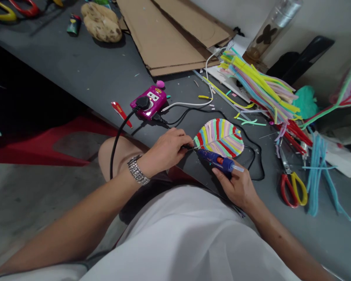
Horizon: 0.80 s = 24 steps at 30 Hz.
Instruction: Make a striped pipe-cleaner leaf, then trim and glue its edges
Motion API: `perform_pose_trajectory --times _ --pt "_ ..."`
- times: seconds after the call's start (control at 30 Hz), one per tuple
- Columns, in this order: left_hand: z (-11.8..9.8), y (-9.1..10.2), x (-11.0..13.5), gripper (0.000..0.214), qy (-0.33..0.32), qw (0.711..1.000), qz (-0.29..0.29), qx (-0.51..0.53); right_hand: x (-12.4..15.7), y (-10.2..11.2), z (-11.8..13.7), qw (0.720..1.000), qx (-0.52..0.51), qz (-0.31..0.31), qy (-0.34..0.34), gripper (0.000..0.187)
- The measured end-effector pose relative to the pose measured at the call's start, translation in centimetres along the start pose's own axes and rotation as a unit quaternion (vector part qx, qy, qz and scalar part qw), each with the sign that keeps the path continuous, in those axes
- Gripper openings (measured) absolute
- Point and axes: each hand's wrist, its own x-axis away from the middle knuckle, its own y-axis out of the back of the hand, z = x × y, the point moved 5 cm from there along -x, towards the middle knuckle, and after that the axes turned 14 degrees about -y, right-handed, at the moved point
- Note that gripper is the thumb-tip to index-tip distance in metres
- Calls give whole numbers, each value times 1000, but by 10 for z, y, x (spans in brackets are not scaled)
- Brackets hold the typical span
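A leaf-shaped piece (220, 137) covered in striped coloured pipe cleaners lies flat on the dark grey table (90, 74). My left hand (166, 150), with a metal watch on its wrist, is closed in a pinch at the leaf's near tip, gripping a thin dark stem there. My right hand (236, 185) is wrapped round a blue glue gun (218, 160), whose nozzle points at that same tip beside the left fingers. A black cord runs from the gun area around the leaf.
A magenta power strip (149, 102) with plugged cords sits left of the leaf. A bundle of pipe cleaners (260, 84), red-and-yellow scissors (292, 187), light blue pipe cleaners (318, 171), cardboard sheets (169, 35) and a glass bottle (269, 33) lie around.
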Motion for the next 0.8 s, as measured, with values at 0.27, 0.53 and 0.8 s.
perform_pose_trajectory --times 0.27,0.53,0.8 --pt "1 0 1 24 -8 1000 -12 3 1 1 2 1000 -9 -1 8 18" --pt "1 0 1 23 -1 1000 -19 11 1 -1 4 1000 4 -4 19 18" --pt "2 -1 1 21 0 1000 -20 14 2 -1 4 1000 -1 -11 22 18"
